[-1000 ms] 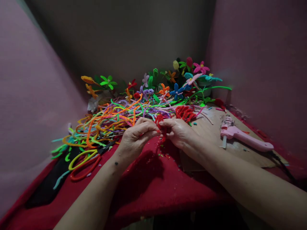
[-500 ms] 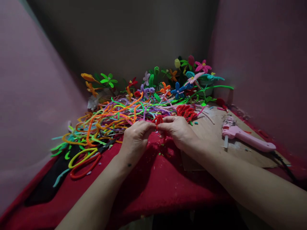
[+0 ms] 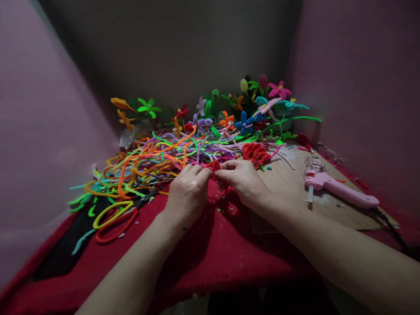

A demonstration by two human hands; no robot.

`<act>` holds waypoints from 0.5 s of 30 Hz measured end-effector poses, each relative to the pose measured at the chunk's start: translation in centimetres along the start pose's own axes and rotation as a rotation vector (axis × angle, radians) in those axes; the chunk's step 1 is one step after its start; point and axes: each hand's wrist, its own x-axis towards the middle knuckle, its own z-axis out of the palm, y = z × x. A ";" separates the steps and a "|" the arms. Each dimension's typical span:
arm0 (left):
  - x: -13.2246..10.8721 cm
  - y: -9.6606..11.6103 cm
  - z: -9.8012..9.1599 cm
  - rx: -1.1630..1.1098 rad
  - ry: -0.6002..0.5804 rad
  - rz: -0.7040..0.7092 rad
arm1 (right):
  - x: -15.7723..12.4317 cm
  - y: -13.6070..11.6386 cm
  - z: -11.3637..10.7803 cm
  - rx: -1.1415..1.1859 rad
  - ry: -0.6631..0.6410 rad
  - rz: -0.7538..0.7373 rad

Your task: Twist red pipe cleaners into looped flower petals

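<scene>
Between my two hands is a looped piece of red pipe cleaner, its fuzzy loop showing above the fingertips. My right hand pinches it from the right with thumb and forefinger. From the left, my left hand has its fingers curled closed against the same piece; its fingertips are mostly hidden behind the knuckles. Just beyond my right hand lies a bundle of bent red pipe cleaners. Behind both hands spreads a heap of many-coloured pipe cleaners.
A pink glue gun rests on a cardboard sheet at the right. Scissors with yellow and red handles lie at the left near a black flat object. Pipe-cleaner flowers line the back of the red cloth.
My left hand has rolled so that more of its back and knuckles show. The red loop now stands narrower and more upright. My right hand has kept nearly the same place.
</scene>
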 end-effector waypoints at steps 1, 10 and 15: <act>0.0 0.1 -0.1 0.037 -0.007 0.001 | 0.0 0.1 0.0 -0.020 0.002 -0.003; -0.2 1.3 -0.8 0.156 -0.071 0.136 | -0.3 0.2 0.4 -0.244 0.037 -0.042; -0.2 2.1 -1.2 0.203 -0.148 0.141 | -0.3 0.1 0.2 0.029 -0.072 0.168</act>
